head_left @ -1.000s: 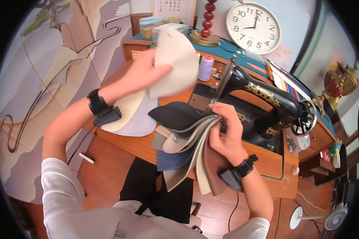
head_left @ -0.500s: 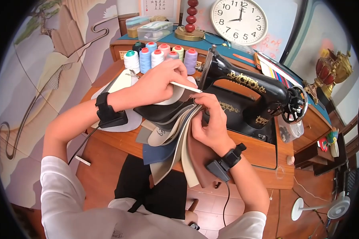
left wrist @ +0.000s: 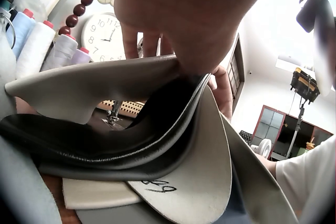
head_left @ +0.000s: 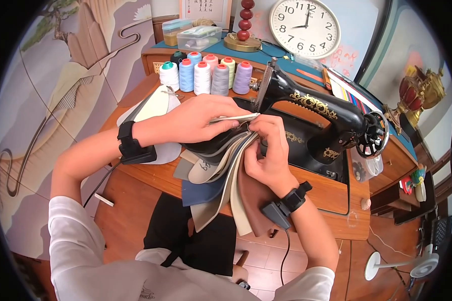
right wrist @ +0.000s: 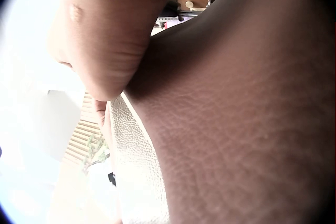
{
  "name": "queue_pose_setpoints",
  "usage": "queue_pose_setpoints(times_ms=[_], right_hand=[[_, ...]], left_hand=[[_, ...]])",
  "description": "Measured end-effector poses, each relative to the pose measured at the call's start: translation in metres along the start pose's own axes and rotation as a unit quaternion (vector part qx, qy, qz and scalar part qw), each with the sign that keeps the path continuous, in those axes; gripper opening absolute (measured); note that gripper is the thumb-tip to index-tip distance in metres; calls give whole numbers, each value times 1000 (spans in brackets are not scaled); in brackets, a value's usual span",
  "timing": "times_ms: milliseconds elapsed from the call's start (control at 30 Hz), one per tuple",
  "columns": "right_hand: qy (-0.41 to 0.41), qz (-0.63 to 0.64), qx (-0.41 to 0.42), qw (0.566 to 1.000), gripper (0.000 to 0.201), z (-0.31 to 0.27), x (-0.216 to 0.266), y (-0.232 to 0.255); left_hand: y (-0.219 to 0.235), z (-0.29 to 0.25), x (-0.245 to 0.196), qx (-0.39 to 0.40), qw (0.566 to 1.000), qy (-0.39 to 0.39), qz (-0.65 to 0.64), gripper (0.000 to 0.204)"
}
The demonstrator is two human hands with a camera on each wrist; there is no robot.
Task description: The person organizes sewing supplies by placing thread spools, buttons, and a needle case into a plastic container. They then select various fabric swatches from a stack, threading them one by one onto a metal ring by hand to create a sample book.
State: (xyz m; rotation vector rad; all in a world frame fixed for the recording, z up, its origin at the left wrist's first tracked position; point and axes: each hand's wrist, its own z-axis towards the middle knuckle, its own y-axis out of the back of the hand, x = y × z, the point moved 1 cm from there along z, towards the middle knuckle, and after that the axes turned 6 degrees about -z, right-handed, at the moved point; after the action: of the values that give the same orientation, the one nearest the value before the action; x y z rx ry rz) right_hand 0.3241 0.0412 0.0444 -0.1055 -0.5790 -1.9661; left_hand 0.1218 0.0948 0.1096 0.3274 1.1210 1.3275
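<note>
My right hand [head_left: 268, 158] grips a fanned bundle of leather pieces by their gathered ends. Among them are a brown piece [head_left: 253, 200], a blue piece [head_left: 201, 193], a black piece [left wrist: 79, 140] and a pale piece with pen marks [left wrist: 194, 182]. An off-white leather piece [left wrist: 63, 85] is pinched in my left hand [head_left: 206, 118], its end right at the right fingertips. Seen from the right wrist, the brown leather [right wrist: 252, 119] fills most of the view beside a cream strip [right wrist: 134, 155]. Both hands meet just in front of the sewing machine [head_left: 321, 103].
Several thread spools [head_left: 202, 78] stand behind the left hand. More leather pieces [head_left: 158, 105] lie on the wooden table [head_left: 319, 195] under the left forearm. A wall clock [head_left: 305, 27], a lamp base [head_left: 242, 43] and plastic boxes [head_left: 198, 39] stand along the back.
My left hand has brought the off-white piece down and right from above the table to the bundle's gathered ends. The right hand keeps its grip on the bundle.
</note>
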Motion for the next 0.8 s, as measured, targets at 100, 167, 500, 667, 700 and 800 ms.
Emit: queue_pose_setpoints(times_ms=[100, 167, 500, 667, 700, 800], right_hand=[[0, -21, -11, 1000, 42, 1, 1, 0], [-8, -14, -9, 1000, 43, -1, -1, -1], [-19, 12, 0, 1000, 47, -4, -5, -3], [-28, 14, 6, 999, 47, -5, -5, -4], [-38, 22, 7, 999, 46, -5, -6, -4], [-39, 26, 2, 999, 46, -5, -6, -5]], left_hand=[[1, -2, 0, -25, 999, -20, -5, 41], [2, -3, 3, -33, 999, -30, 0, 43], [3, 1, -5, -72, 964, -127, 224, 62], [0, 3, -3, -70, 962, -135, 228, 58], [0, 4, -4, -70, 958, -139, 241, 57], [-1, 4, -4, -65, 955, -142, 252, 54]])
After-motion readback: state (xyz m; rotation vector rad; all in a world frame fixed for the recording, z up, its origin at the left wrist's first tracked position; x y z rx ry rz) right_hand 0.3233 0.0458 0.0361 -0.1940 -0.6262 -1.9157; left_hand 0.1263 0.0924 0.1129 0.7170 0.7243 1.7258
